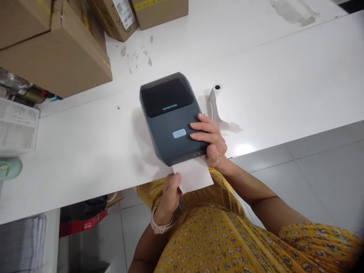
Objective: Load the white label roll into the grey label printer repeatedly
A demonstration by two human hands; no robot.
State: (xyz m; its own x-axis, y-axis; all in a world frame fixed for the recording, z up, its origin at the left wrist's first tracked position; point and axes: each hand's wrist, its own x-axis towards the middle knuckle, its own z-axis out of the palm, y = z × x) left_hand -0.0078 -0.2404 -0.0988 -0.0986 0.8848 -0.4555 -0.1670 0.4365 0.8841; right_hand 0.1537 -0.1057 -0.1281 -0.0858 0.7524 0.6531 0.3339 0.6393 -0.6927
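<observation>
A dark grey label printer (162, 134) with a glossy black window and a pale blue button is tilted up above the white table. Around its right side my right hand (210, 138) is closed, fingers over the top and thumb near the front edge. A blank white strip of paper (196, 176) sticks out of the printer's front. My left hand (170, 193) pinches the left edge of that strip, thumb on top; the fingers beneath are mostly hidden. Just right of the printer lies a small white paper roll (215, 96) with its end uncurled.
Cardboard boxes (76, 57) stand at the table's back left. A white plastic container (18, 125) and a greenish glass item (10, 168) sit at the left edge. The white table (284, 83) has worn patches. Below are a shelf with folded checked cloth (24, 242) and a tiled floor.
</observation>
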